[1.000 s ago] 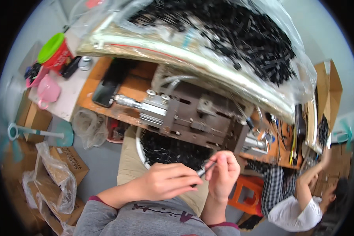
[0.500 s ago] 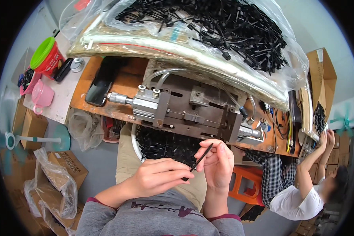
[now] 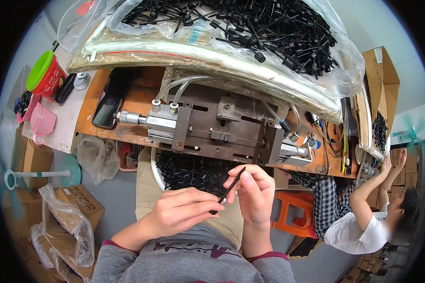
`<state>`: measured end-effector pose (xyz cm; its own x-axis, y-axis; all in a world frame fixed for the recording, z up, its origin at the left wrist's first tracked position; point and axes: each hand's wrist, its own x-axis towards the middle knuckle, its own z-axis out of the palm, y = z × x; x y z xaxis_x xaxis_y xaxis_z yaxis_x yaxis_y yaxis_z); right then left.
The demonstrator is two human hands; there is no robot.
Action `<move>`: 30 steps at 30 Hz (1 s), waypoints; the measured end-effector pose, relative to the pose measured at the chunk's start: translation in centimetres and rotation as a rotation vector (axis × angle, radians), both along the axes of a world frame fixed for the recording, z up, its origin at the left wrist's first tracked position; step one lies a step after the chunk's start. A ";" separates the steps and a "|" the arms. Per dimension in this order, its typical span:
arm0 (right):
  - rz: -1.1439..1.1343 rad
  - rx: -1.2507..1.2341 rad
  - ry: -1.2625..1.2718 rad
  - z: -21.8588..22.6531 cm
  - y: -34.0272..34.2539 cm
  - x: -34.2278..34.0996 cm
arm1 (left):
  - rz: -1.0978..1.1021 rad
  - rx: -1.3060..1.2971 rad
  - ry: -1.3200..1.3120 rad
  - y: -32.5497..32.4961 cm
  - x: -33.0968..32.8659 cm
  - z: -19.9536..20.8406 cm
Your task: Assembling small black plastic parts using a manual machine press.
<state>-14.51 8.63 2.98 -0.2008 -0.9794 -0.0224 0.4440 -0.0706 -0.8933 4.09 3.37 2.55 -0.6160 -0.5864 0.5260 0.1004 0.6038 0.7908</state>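
Observation:
A thin black plastic rod point(image 3: 232, 189) with a thicker lower end slants between my two hands above my lap. The fingers of my left hand point(image 3: 180, 212) close around its lower part. My right hand point(image 3: 256, 197) pinches it nearer the upper end with thumb and fingers. Just beyond the hands, a white tub point(image 3: 157, 172) of similar black rods sits below the bench edge. On the bench stands a dark metal fixture point(image 3: 203, 127) with a silver air cylinder point(image 3: 161, 125) at its left and clear hoses attached. No hand touches the fixture.
Behind the fixture, a plastic-lined tray point(image 3: 184, 59) holds a heap of black rods point(image 3: 288, 35). A black phone point(image 3: 109, 106) lies on the bench at left. A red bucket point(image 3: 52, 80) and pink cup point(image 3: 43, 121) stand further left. Another person point(image 3: 359, 231) works at right beside an orange stool point(image 3: 295, 212).
The bench and tray appear shifted slightly left and up in the view. Both my hands still hold the rod in nearly the same pose. The other person's hands have moved slightly apart.

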 end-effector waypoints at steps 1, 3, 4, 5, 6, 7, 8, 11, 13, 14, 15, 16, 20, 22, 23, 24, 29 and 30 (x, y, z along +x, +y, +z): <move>-0.008 0.002 0.008 0.1 0.0 0.0 | -0.001 -0.002 -0.004 0.0 -0.1 0.0; -0.028 0.006 0.024 0.2 0.0 0.0 | -0.006 -0.007 -0.012 -0.1 -0.2 0.1; -0.051 0.015 0.049 0.2 0.0 0.1 | -0.003 -0.027 -0.016 0.0 -0.3 0.0; -0.069 0.021 0.075 0.3 -0.2 0.3 | 0.005 -0.051 -0.019 0.0 -0.2 0.0; -0.084 0.027 0.101 0.4 -0.3 0.5 | 0.016 -0.075 -0.022 0.0 -0.2 -0.1; -0.146 0.029 0.106 0.4 -0.1 0.7 | 0.001 -0.074 -0.018 0.2 -0.3 -0.1; -0.196 0.017 0.105 0.4 0.0 1.0 | -0.003 -0.086 -0.020 0.2 -0.5 0.1; -0.337 -0.019 0.089 0.9 -0.6 1.8 | -0.025 -0.158 0.001 0.1 -0.3 0.5; -0.672 -0.181 -0.156 2.0 -2.9 -0.5 | -0.223 -0.208 0.064 2.0 0.4 0.0; -0.795 -0.313 -0.245 2.2 -3.4 -5.3 | -0.367 -0.241 0.101 3.9 0.6 -0.7; -0.757 -0.451 -0.020 2.3 -2.5 -9.0 | -0.304 -0.347 -0.032 3.5 1.5 -1.2; -0.811 -0.503 0.065 3.8 -2.4 -7.4 | -0.220 -0.194 -0.120 1.1 2.5 -0.5; -0.628 -0.335 0.351 2.1 -1.9 0.0 | 0.609 -0.498 0.105 -8.6 7.1 6.8; -0.636 -0.313 0.181 1.7 -1.5 -0.7 | 1.022 -0.806 0.111 -14.5 9.4 11.4; -0.619 -0.308 0.163 1.4 -1.2 -0.6 | 1.099 -0.819 0.114 -18.1 11.2 13.1; -0.584 -0.287 0.180 1.3 -0.7 -0.1 | 1.223 -0.821 0.067 -21.9 13.8 13.5; -0.593 -0.214 0.261 0.9 1.0 0.2 | 1.143 -0.236 0.277 -23.2 15.6 12.2; -0.591 -0.183 0.257 0.9 1.4 -0.1 | 1.085 -0.134 0.177 -22.7 16.2 10.9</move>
